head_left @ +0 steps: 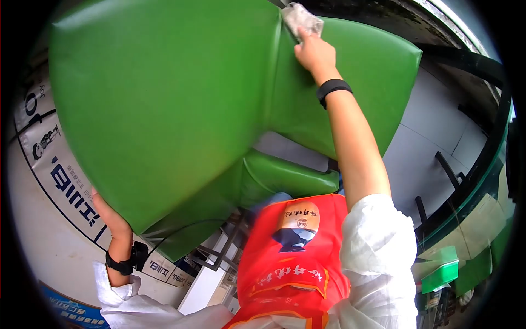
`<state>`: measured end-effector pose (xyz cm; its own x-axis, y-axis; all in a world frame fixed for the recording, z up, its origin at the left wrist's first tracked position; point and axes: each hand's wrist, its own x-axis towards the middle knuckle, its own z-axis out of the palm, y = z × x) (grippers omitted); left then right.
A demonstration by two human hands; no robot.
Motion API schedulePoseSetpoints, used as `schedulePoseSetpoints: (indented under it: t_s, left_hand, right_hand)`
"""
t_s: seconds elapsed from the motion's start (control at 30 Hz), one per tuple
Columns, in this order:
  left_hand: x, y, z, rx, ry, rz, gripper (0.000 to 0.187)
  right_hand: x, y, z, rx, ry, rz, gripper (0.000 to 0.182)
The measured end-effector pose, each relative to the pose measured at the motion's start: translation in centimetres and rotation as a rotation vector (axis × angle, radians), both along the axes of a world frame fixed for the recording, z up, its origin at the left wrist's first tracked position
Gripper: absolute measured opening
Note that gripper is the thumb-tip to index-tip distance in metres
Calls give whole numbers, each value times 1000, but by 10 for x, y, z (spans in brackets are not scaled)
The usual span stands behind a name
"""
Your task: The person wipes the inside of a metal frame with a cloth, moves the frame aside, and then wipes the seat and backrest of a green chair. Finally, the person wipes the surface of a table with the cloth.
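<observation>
A large green padded seat piece [164,98] fills the upper left, its smooth cover facing the camera. Beside it on the right lies another green padded section [372,71]. My right hand [316,54] presses a crumpled whitish cloth [302,21] against the top of the seam between the two, fingers closed on it. At the lower left edge of the large piece is my left hand [104,211], its fingers mostly hidden behind the edge. A smaller green cushion [290,174] lies below, near the red apron [296,247].
A white printed surface [60,219] runs along the left. Dark metal legs [449,172] stand over grey floor tiles [427,120] at the right, inside a curved dark frame [493,142]. A green box-like object [440,270] is at the lower right.
</observation>
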<state>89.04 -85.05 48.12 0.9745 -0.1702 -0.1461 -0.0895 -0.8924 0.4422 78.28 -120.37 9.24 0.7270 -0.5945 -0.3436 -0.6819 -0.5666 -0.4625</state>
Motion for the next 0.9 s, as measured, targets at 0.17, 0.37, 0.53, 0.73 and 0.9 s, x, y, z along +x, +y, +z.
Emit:
schedulePoseSetpoints:
  t_s: [0.17, 0.37, 0.53, 0.73, 0.9]
  left_hand:
    - [0, -7, -1, -72, 87, 5, 42]
    - [-1, -17, -5, -123, 91, -29, 44]
    - [4, -11, -2, -85, 167, -76, 44]
    - [4, -6, -6, -153, 96, 5, 41]
    - [6, -12, -5, -137, 128, 24, 42]
  right_hand:
    - [-37, 110, 17, 337, 83, 171, 65]
    - [-151, 209, 15, 533, 288, 377, 51]
    - [-255, 222, -7, 576, 568, -421, 31]
    - [-271, 158, 48, 467, 205, -614, 25]
    - [-253, 121, 57, 334, -274, -758, 16]
